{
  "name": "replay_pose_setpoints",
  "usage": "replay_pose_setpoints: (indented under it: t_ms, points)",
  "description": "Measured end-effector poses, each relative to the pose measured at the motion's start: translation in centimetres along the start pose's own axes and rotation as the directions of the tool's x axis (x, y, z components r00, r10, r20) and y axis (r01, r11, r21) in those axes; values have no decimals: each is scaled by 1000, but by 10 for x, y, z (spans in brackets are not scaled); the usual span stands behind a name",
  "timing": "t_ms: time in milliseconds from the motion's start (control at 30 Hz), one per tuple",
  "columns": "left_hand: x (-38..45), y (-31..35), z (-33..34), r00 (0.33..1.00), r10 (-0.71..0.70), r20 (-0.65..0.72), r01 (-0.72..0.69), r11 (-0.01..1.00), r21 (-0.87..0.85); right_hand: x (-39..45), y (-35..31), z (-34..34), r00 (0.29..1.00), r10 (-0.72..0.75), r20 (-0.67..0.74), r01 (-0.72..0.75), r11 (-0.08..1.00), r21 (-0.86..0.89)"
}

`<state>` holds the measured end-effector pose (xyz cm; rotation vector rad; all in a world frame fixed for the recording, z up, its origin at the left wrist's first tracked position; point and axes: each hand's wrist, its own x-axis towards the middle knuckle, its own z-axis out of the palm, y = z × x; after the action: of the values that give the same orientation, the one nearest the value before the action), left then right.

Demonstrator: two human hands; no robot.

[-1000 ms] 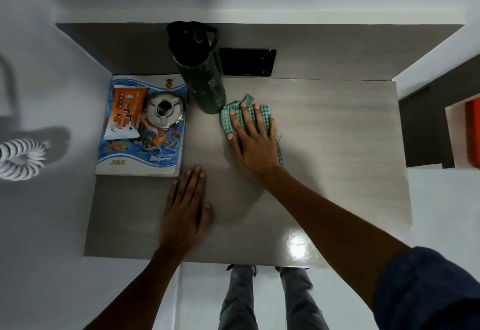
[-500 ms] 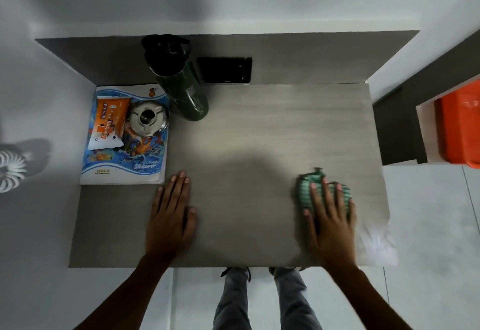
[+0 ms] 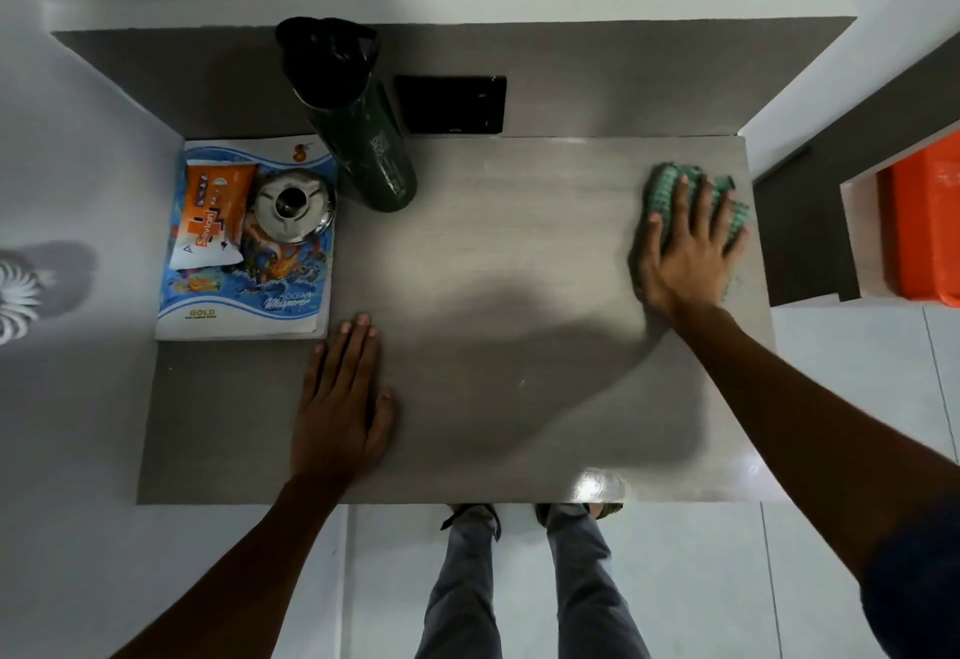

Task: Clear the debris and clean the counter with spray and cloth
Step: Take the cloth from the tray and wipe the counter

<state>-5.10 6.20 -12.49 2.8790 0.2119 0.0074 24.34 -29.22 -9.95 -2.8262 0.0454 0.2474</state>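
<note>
two hands rest on a grey worktop (image 3: 493, 253), seen from a head camera looking straight down. only this one view is given.

right hand (image 3: 688, 256) lies flat, palm down, on a green checked cloth (image 3: 665, 185) at the far right corner of the worktop. its fingers (image 3: 702, 201) are spread and pressed onto the cloth, pinning it rather than pinching it. the cloth pokes out beyond the fingertips and to the right, just beside the right edge of the worktop and near the back edge. its long axis runs roughly front to back, in line with the hand.

left hand (image 3: 340, 398) is flat on the bare worktop near the front left, fingers held together, thumb out, holding nothing. it is well apart from the cloth, so the right hand is the one doing the wiping.

open room lies to the left and toward the front of the cloth: a wide bare stretch of worktop between the two hands. no room is left to the right or behind.

on the left sit a notebook (image 3: 291, 305) carrying an orange packet (image 3: 210, 217) and a steel lid (image 3: 293, 204), with a dark green bottle (image 3: 374, 149) just beside them. no spray bottle is visible. a wipe back leftward would likely stop short of the bottle.
</note>
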Motion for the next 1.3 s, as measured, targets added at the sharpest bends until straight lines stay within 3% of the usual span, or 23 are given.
replay_pose_setpoints:
  t_ms: [167,300,400,500,700,833,1033,1300]
  points:
    - [-2,-1,2,1000,-11,-14,11,1000,-4,13,-83,29,978,-197,67,199,980,-23]
    - [-2,-3,2,999,-3,-32,3,1000,-12,-29,-145,55,920,-379,100,383,924,-17]
    - [-2,-4,2,1000,2,-31,-3,1000,-17,-87,-157,77,855,-509,97,511,859,-1]
    - [-2,-4,1,1000,3,-9,-3,1000,-14,-148,-147,90,832,-547,95,547,837,20]
    - [-2,-2,0,1000,5,-23,-5,1000,3,-236,-59,90,840,-537,85,539,842,-4]
    - [-3,-4,1,1000,4,-9,-4,1000,-10,-230,24,64,918,-389,80,394,918,-54]
    - [-3,-3,2,1000,-21,22,22,999,-24,-142,76,11,988,-155,21,156,987,-32]
    - [-3,-1,1,1000,9,-7,-9,1000,5,25,33,-17,1000,-16,19,16,1000,11]
